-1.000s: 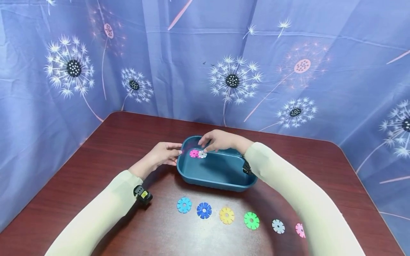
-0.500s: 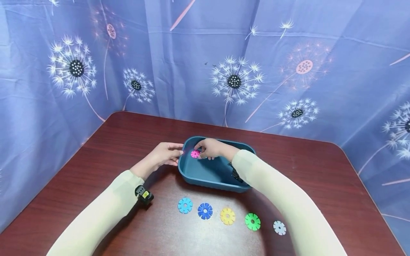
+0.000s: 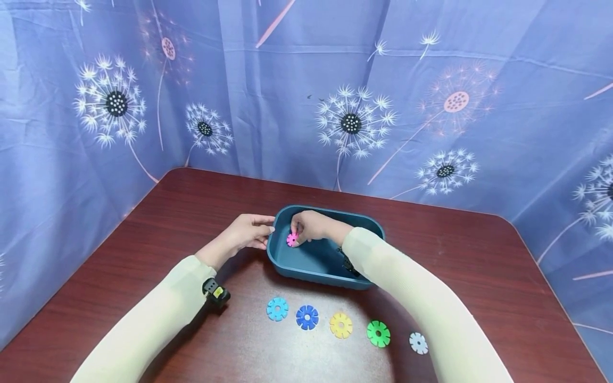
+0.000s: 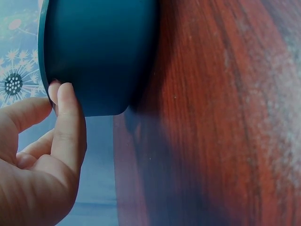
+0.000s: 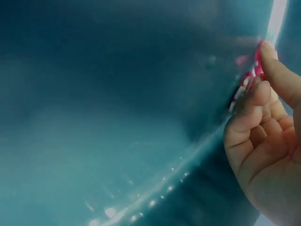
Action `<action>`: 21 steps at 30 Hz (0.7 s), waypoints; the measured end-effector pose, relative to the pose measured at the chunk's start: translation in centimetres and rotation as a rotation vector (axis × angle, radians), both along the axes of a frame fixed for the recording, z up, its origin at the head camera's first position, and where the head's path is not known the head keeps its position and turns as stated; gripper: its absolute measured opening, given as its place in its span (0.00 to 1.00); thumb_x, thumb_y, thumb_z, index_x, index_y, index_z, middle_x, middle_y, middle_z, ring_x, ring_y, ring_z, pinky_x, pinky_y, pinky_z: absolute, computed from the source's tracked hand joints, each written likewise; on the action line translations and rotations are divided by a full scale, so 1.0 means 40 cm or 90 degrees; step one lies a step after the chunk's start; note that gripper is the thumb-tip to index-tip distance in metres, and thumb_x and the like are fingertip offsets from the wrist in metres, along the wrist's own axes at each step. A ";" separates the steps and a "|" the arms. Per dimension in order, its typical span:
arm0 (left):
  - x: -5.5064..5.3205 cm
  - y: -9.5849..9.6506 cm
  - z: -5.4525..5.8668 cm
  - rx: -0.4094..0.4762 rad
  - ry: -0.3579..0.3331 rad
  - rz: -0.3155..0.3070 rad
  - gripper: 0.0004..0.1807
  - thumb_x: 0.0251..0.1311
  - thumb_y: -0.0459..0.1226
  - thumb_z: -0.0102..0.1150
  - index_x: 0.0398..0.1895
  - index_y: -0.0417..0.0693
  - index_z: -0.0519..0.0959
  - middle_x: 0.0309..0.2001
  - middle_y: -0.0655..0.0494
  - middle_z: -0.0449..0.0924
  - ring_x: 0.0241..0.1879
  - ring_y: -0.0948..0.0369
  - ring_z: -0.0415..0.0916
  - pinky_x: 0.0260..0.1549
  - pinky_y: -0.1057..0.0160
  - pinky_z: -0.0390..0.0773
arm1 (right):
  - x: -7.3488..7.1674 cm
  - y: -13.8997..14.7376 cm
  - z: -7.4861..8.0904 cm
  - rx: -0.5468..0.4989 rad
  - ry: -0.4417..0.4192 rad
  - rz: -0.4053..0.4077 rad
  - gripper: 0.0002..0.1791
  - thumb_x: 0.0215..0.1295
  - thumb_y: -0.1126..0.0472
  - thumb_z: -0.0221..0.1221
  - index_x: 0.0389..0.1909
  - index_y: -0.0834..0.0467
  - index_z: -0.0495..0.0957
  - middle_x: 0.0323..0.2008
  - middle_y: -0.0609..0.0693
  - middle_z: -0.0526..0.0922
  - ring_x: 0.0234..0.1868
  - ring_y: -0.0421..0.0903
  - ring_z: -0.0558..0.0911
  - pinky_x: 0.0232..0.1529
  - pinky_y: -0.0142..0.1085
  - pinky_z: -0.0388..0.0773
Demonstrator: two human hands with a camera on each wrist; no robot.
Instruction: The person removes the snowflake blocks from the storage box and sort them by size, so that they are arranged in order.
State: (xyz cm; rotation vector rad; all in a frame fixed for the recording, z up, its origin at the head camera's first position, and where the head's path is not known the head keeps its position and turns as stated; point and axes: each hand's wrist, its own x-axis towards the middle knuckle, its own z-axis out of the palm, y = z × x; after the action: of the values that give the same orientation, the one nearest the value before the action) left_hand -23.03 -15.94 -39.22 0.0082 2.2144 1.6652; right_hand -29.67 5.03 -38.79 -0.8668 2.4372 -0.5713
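Inside a dark teal tub (image 3: 316, 274), my right hand (image 3: 311, 226) pinches a pink notched disc (image 3: 291, 239) between thumb and fingers, near the left end. In the right wrist view the pink disc (image 5: 257, 61) stands on edge at the fingertips, and a white-and-pink piece (image 5: 240, 92) lies close below the fingers. The number of pieces there is hard to tell. My left hand (image 3: 244, 234) touches the tub's left end from outside, its fingers fairly straight. In the left wrist view, fingertips (image 4: 67, 92) rest against the outer wall (image 4: 101, 56) near the rim.
A row of notched discs lies on the brown table (image 3: 215, 340) in front of the tub: light blue (image 3: 278, 309), dark blue (image 3: 307, 317), yellow (image 3: 341, 325), green (image 3: 379, 333) and pale grey (image 3: 419, 343). A blue dandelion-print curtain (image 3: 287, 106) hangs behind the table.
My right hand has moved lower into the tub and now holds a pink disc tilted; a white disc was at its fingertips a second ago. My left hand stays in place.
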 end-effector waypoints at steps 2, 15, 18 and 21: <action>0.001 0.001 0.000 0.000 0.001 0.001 0.28 0.72 0.33 0.56 0.73 0.33 0.68 0.24 0.58 0.80 0.23 0.69 0.78 0.29 0.72 0.86 | -0.001 0.003 0.005 -0.005 0.010 0.012 0.05 0.66 0.63 0.68 0.34 0.59 0.81 0.27 0.48 0.78 0.27 0.40 0.74 0.30 0.27 0.73; 0.002 0.005 -0.003 0.010 0.014 -0.007 0.28 0.71 0.32 0.55 0.72 0.31 0.68 0.23 0.57 0.80 0.22 0.69 0.77 0.27 0.73 0.85 | 0.004 0.085 0.114 -0.083 0.003 0.021 0.05 0.65 0.62 0.68 0.36 0.61 0.86 0.30 0.48 0.86 0.31 0.40 0.78 0.35 0.30 0.78; 0.000 0.004 -0.005 0.003 0.016 -0.005 0.28 0.71 0.32 0.55 0.72 0.32 0.68 0.23 0.58 0.79 0.22 0.69 0.77 0.28 0.72 0.85 | 0.027 0.130 0.175 -0.122 0.001 -0.008 0.05 0.65 0.62 0.68 0.36 0.61 0.86 0.28 0.46 0.83 0.32 0.45 0.79 0.34 0.33 0.79; -0.002 0.000 -0.008 -0.003 0.017 -0.004 0.28 0.71 0.32 0.56 0.72 0.32 0.68 0.23 0.59 0.79 0.22 0.69 0.78 0.28 0.72 0.86 | 0.066 0.184 0.230 -0.156 -0.003 -0.044 0.06 0.65 0.60 0.68 0.37 0.60 0.85 0.27 0.43 0.83 0.32 0.45 0.80 0.35 0.34 0.80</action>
State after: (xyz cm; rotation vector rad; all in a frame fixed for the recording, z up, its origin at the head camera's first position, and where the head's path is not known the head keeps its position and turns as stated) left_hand -23.10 -15.93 -39.53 0.0367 2.2363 1.6652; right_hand -27.02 12.41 -29.58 -0.8774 2.4331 -0.9120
